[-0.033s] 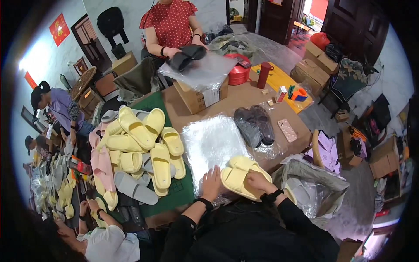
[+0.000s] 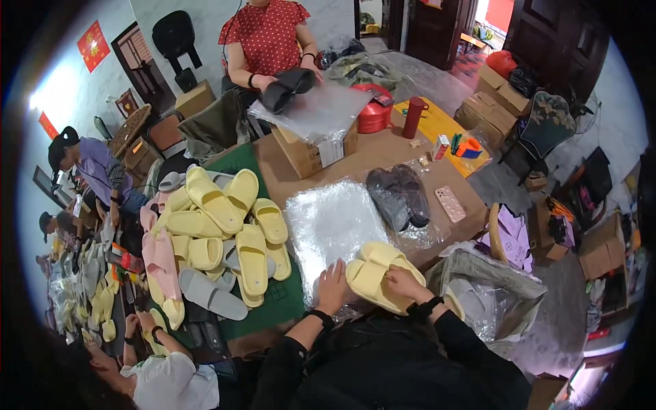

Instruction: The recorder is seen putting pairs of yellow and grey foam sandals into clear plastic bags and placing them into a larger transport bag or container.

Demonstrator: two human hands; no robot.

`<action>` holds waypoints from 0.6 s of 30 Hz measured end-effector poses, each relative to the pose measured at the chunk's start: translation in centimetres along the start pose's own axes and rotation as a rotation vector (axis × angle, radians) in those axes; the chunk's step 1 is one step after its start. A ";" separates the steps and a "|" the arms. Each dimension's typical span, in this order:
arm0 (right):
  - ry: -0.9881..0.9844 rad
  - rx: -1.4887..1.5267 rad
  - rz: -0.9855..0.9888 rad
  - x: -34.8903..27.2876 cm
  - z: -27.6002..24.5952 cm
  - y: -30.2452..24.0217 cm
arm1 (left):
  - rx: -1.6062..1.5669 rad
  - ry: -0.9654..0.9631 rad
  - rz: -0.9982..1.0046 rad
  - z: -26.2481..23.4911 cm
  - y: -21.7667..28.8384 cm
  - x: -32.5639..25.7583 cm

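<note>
The left hand (image 2: 333, 285) lies flat with fingers spread, just left of the pair of yellow slippers (image 2: 380, 275), its fingertips on the clear plastic bags (image 2: 333, 225) and its thumb side touching the pair's edge. The right hand (image 2: 403, 281) rests on top of the pair toward its right end, fingers curled over the upper slipper and pressing it down; whether the fingers pinch the edge cannot be told. The slippers are pale yellow foam slides, stacked one against the other and lying tilted at the near edge of the plastic bags. Left of the pair, a heap of loose slippers (image 2: 225, 232), mostly yellow with some pink and grey, covers a green mat (image 2: 270, 304). The plastic bags form a shiny, crinkled stack on a brown table (image 2: 287, 174), directly behind the pair. Right of the bags, a pair of dark grey slippers (image 2: 398, 196) sits in clear wrap, with a pink phone (image 2: 450, 203) just beside it. Right of the yellow pair and below the table edge stands a sack of bagged slippers (image 2: 492, 294). Far behind the pair, a person in a red dotted top (image 2: 268, 37) holds black slippers (image 2: 287, 89) over a cardboard box (image 2: 314, 147). More people sit along the left of the heap, and cardboard boxes stand on the floor at the far right.
</note>
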State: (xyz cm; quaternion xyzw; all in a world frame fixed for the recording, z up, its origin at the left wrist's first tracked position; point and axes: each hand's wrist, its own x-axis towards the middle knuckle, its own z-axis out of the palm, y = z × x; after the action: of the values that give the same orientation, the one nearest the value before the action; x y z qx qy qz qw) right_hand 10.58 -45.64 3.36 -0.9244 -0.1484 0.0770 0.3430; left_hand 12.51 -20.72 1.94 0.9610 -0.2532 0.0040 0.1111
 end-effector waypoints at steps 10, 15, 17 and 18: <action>0.203 -0.193 -0.082 0.2 0.6 -2.0 | -0.143 -0.018 0.025 -1.0 2.5 0.3; 0.216 -0.252 -0.122 0.5 0.9 -2.8 | -0.147 -0.004 0.090 -0.8 2.8 0.1; 0.231 -0.255 -0.126 0.7 1.5 -2.7 | -0.141 0.009 0.172 -0.7 2.8 -0.1; 0.244 -0.258 -0.130 0.9 1.8 -2.7 | -0.140 0.010 0.172 -0.8 2.9 0.0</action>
State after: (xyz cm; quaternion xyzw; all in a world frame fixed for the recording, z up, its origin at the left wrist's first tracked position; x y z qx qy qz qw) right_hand 10.36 -42.33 3.72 -0.9516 -0.1736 -0.0778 0.2413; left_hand 11.11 -22.97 3.33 0.9255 -0.3340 0.0006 0.1784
